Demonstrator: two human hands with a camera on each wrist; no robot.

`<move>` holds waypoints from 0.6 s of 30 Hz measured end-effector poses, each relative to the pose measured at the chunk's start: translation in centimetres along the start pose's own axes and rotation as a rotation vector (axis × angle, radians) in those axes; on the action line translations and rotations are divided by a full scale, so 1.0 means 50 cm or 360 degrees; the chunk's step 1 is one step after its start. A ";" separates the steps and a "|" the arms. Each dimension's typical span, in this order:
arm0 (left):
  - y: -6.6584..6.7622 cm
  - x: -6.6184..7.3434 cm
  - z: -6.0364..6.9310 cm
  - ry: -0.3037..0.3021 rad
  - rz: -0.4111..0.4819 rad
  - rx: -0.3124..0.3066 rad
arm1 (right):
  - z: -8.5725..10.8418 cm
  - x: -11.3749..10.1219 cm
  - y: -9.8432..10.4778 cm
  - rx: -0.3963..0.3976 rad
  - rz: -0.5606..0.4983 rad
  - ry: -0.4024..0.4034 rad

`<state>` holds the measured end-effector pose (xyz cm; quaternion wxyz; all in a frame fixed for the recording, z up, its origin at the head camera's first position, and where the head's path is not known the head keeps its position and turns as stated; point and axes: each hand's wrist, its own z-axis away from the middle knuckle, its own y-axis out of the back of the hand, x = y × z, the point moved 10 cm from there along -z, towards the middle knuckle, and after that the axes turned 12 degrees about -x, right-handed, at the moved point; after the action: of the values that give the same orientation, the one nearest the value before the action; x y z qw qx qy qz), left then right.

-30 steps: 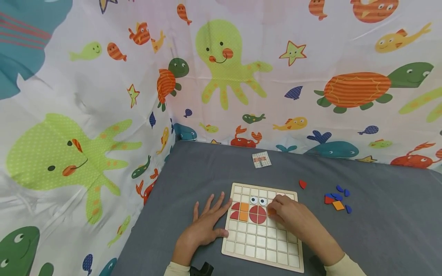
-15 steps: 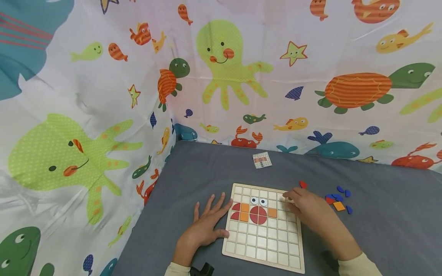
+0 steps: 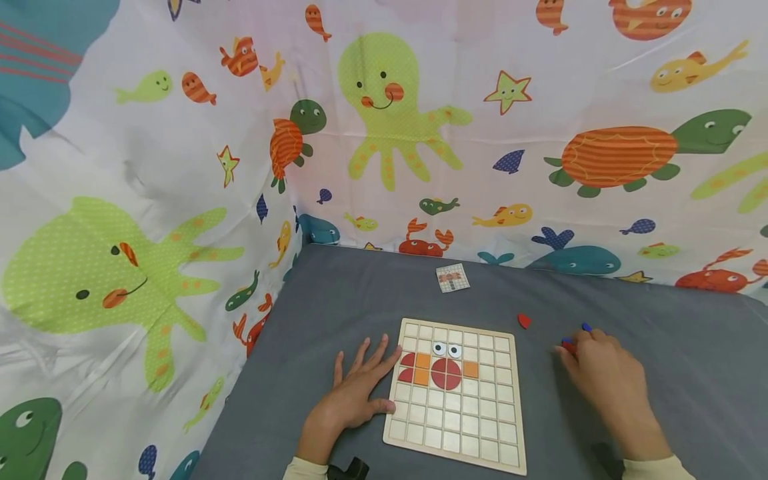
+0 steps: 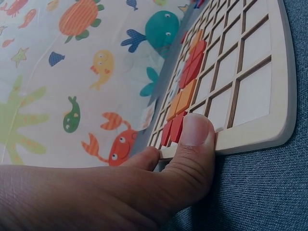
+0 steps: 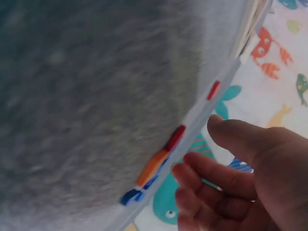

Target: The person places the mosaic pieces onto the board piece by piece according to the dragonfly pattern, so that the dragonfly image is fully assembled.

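A wooden grid board [image 3: 451,440] lies on the grey cloth. Set in it are red pieces [image 3: 407,361], orange squares [image 3: 422,377], a red circle of quarter pieces [image 3: 439,381], eye pieces [image 3: 439,349] and a separate orange square [image 3: 471,369]. My left hand [image 3: 354,403] rests at the board's left edge, fingers spread, its thumb [image 4: 195,132] on the rim. To the right, my right hand [image 3: 612,380] is over the loose pieces, hiding most. The right wrist view has its fingers loosely bent, holding nothing, near an orange piece [image 5: 153,168], a red piece [image 5: 174,138] and blue pieces [image 5: 129,197].
A small patterned card [image 3: 453,278] lies behind the board. One loose red piece [image 3: 524,321] sits between the board and my right hand. A curtain printed with sea animals [image 3: 396,127] hangs at the back and left of the grey cloth [image 3: 348,293].
My right hand has left an orange square on the board beside the red circle, then moved right to the loose pieces. My left hand has stayed at the board's edge.
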<state>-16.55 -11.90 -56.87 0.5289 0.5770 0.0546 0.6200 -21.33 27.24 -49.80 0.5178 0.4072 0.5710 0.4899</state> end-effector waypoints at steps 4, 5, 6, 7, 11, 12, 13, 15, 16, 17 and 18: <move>-0.003 -0.006 -0.001 0.0043 -0.0005 -0.0002 | 0.000 0.022 -0.011 -0.0036 0.0001 -0.0056; -0.002 -0.004 0.000 0.0059 -0.0012 -0.0011 | -0.001 0.024 -0.014 -0.0053 -0.0003 -0.0064; -0.004 -0.008 -0.002 0.0059 -0.0009 -0.0003 | -0.002 0.026 -0.017 -0.0070 0.0000 -0.0073; -0.004 -0.007 -0.001 0.0056 -0.0008 0.0000 | -0.004 0.028 -0.020 -0.0088 0.0000 -0.0083; -0.002 -0.001 0.001 0.0041 -0.0002 -0.0002 | -0.012 0.028 -0.027 -0.0132 -0.0008 -0.0092; -0.004 -0.005 -0.001 0.0035 0.0001 0.0004 | -0.014 0.026 -0.028 -0.0143 -0.0009 -0.0088; -0.005 -0.005 -0.002 0.0043 -0.0003 -0.0003 | -0.015 0.025 -0.029 -0.0151 -0.0016 -0.0084; -0.009 -0.012 -0.005 0.0055 -0.0008 -0.0001 | -0.017 0.019 -0.029 -0.0170 -0.0027 -0.0067; -0.010 -0.014 -0.006 0.0056 -0.0011 0.0002 | -0.017 0.016 -0.030 -0.0178 -0.0033 -0.0057; -0.011 -0.016 -0.007 0.0058 -0.0015 0.0003 | -0.017 0.013 -0.031 -0.0194 -0.0039 -0.0051; -0.011 -0.017 -0.007 0.0064 -0.0015 0.0002 | -0.016 0.010 -0.032 -0.0212 -0.0046 -0.0045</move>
<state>-16.69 -12.07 -57.95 0.5304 0.5644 0.0683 0.6289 -22.13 27.31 -51.46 0.5587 0.3704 0.5358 0.5134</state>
